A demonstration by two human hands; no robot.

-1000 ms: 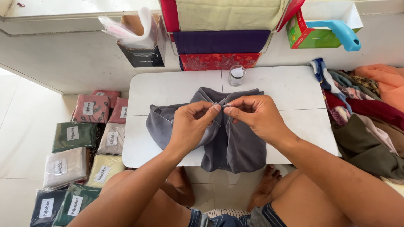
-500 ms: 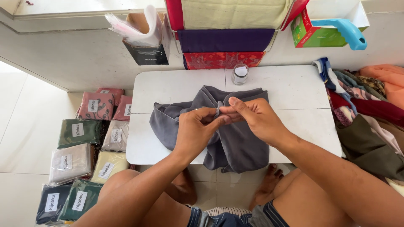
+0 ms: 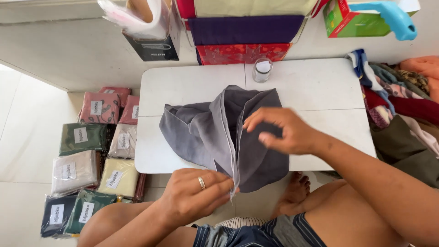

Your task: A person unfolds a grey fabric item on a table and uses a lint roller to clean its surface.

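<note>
While pinching the hem of soft grey cloth (image 3: 215, 137) on white table (image 3: 315, 87), left hand (image 3: 196, 196); right hand (image 3: 283, 132) spread flat on it. Beside table, flat clear-wrapped fabric packets (image 3: 87, 160), white rectangular labels, pink, green, cream.

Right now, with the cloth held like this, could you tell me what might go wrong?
The grey cloth hangs over the near edge of the white table, pinched only by the left hand, so it might slide off. The right hand rests spread on it; a sweep outward could knock the small glass jar standing just behind the cloth.
</note>
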